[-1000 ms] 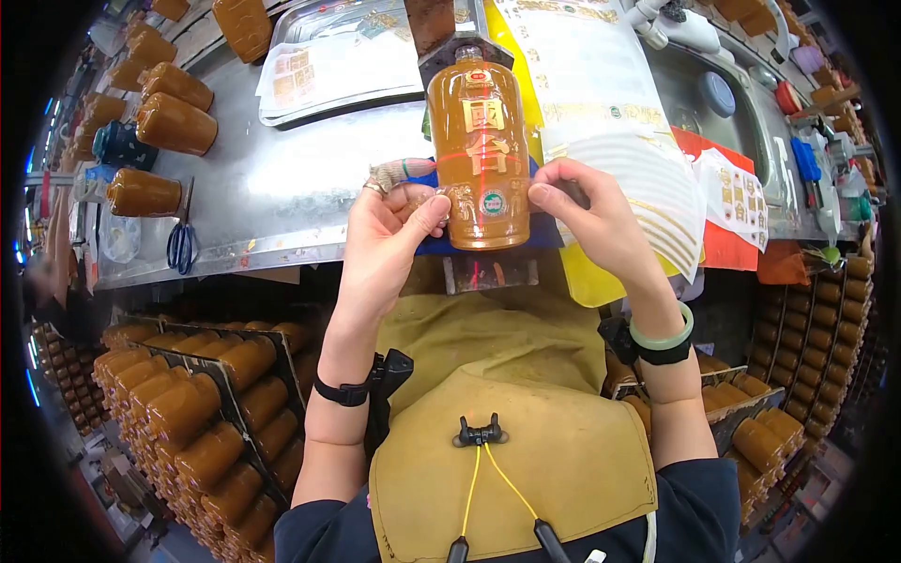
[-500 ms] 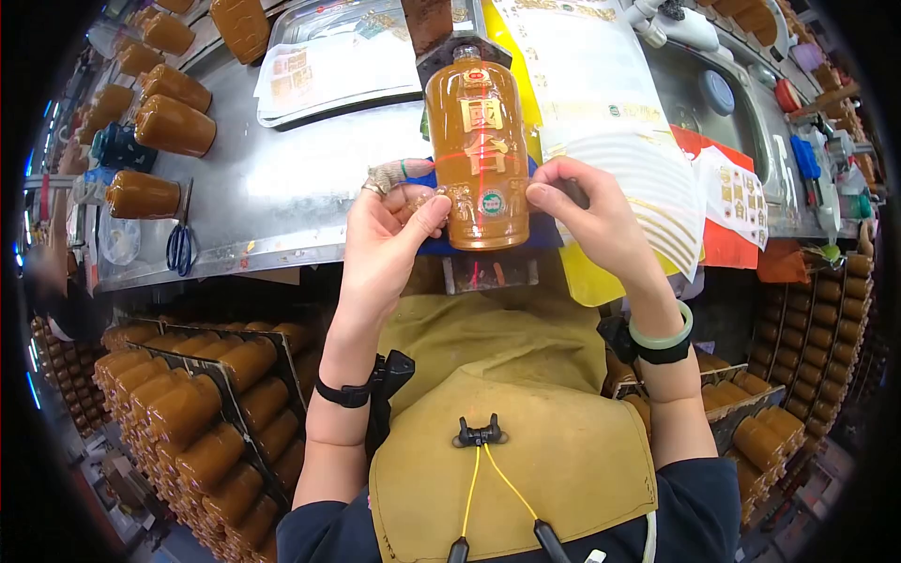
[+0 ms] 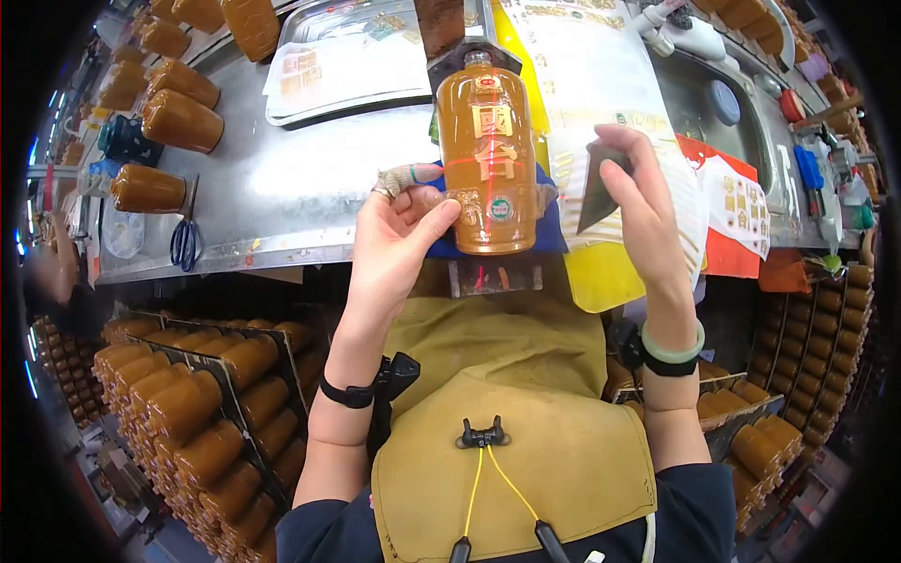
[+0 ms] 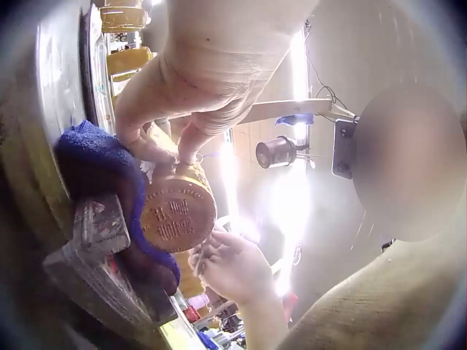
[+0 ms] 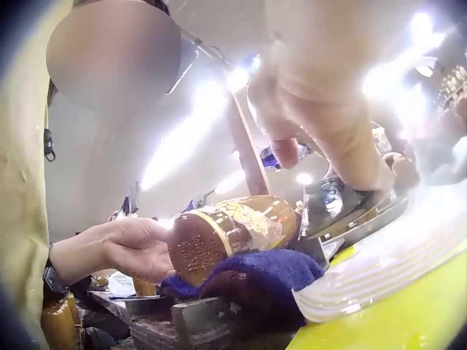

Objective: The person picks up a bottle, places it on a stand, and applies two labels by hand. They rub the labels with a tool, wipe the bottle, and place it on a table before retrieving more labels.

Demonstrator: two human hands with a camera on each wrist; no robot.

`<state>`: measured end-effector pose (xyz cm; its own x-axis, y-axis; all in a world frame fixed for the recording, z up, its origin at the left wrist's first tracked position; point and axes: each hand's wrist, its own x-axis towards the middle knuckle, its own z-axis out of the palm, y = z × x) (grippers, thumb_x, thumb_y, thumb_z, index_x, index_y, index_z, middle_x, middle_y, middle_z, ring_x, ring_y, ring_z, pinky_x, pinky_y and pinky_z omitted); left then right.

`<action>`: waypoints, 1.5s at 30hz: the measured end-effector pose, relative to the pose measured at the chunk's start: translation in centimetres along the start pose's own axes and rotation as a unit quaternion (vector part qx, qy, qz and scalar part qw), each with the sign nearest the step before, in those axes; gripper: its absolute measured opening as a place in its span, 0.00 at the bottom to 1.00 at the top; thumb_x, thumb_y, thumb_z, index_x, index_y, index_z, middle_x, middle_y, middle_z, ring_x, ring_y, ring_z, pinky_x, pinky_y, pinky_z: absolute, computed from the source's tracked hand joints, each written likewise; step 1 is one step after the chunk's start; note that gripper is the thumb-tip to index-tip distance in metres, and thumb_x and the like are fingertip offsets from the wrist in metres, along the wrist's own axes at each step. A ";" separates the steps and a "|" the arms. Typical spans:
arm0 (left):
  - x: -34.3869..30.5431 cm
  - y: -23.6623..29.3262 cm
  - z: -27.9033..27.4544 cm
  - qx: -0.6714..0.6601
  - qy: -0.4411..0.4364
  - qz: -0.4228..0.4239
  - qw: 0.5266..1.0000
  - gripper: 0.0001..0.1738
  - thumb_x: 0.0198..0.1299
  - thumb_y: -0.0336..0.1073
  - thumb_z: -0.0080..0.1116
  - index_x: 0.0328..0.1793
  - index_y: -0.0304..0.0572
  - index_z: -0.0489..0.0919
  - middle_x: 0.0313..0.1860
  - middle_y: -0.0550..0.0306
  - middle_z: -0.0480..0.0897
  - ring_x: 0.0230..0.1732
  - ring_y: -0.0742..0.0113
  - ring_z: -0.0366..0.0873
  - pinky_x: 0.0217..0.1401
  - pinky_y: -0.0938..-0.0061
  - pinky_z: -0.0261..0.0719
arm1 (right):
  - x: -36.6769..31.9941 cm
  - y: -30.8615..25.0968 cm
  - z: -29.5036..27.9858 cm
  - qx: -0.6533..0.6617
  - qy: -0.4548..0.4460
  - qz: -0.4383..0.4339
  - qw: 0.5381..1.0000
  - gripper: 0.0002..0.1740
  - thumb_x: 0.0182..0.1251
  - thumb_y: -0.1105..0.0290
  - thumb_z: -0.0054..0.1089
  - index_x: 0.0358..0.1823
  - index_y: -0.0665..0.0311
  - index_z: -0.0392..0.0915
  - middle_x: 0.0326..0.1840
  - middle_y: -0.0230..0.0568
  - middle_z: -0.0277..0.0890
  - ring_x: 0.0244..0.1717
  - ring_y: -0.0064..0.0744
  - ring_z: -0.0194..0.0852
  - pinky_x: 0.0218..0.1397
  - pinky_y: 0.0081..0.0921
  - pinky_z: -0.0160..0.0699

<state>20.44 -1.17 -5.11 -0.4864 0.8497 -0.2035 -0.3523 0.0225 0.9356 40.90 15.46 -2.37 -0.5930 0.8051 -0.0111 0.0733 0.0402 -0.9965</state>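
A brown bottle [image 3: 486, 192] with gold characters and a green round seal lies on a blue cloth [image 3: 552, 235], its neck pointing away from the person. The left hand [image 3: 399, 244] touches the bottle's lower left side with thumb and covered fingertips. Clear of the bottle on the right, the right hand [image 3: 643, 216] pinches a dark flat blade [image 3: 595, 188] between thumb and fingers, over the label sheets [image 3: 601, 94]. A thin translucent piece [image 3: 543, 199] sticks out at the bottle's lower right edge. The right wrist view shows the bottle's base [image 5: 198, 249] facing the camera.
Brown bottles [image 3: 183, 120] and blue-handled scissors [image 3: 186, 246] lie on the metal table at left. A tray [image 3: 347, 75] with papers is behind. On the right are a red sheet [image 3: 732, 246] with labels and a sink [image 3: 751, 122]. Racks of bottles [image 3: 178, 403] stand below.
The right hand has left the bottle's right edge and moved right and up, showing the dark blade in its fingers. The left hand stays at the bottle; the head view has shifted slightly.
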 end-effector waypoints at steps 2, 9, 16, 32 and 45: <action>0.1 -0.1 0.0 -0.001 -0.001 -0.007 1.000 0.24 0.68 0.24 0.68 0.68 0.33 0.74 0.45 0.61 0.81 0.50 0.74 0.81 0.59 0.76 0.81 | -0.9 -1.6 1.0 -0.012 -0.046 -0.018 0.999 0.17 0.79 0.75 0.55 0.65 0.70 0.74 0.53 0.36 0.79 0.51 0.22 0.77 0.58 0.24 0.77; 0.0 -0.5 -0.3 -0.002 0.019 0.006 1.000 0.22 0.69 0.25 0.66 0.67 0.34 0.74 0.49 0.56 0.82 0.52 0.70 0.82 0.59 0.74 0.81 | 0.1 0.8 0.6 -0.193 0.019 -0.036 0.980 0.13 0.75 0.79 0.55 0.58 0.70 0.82 0.52 0.39 0.83 0.51 0.28 0.80 0.54 0.26 0.76; -0.9 -2.8 -0.4 0.257 0.138 0.219 0.931 0.25 0.72 0.27 0.60 0.73 0.28 0.72 0.71 0.43 0.77 0.68 0.57 0.78 0.72 0.65 0.73 | -1.9 -1.1 2.9 -0.302 -0.072 -0.136 0.941 0.52 0.48 0.60 0.86 0.75 0.67 0.68 0.60 0.48 0.69 0.59 0.45 0.71 0.65 0.33 0.71; -2.3 -3.0 2.7 0.391 0.098 0.341 0.849 0.53 0.43 0.29 0.84 0.78 0.33 0.68 0.78 0.38 0.67 0.77 0.43 0.67 0.77 0.54 0.70 | -1.4 -0.6 2.8 -0.243 -0.079 -0.211 0.943 0.52 0.51 0.60 0.85 0.76 0.70 0.67 0.67 0.56 0.71 0.67 0.55 0.72 0.70 0.42 0.72; -1.3 -2.8 2.0 0.433 0.062 0.307 0.845 0.48 0.48 0.27 0.79 0.77 0.29 0.70 0.72 0.39 0.78 0.69 0.44 0.79 0.71 0.59 0.77 | -1.4 -0.5 5.1 -0.168 0.049 -0.156 0.972 0.13 0.75 0.77 0.59 0.57 0.68 0.81 0.51 0.44 0.83 0.51 0.37 0.82 0.58 0.31 0.78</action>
<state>23.66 -1.32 -6.91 -0.4647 0.7805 0.4182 0.6884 0.0214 0.7250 37.61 11.33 -2.28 -0.5497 0.7748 0.3124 0.1699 0.4698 -0.8663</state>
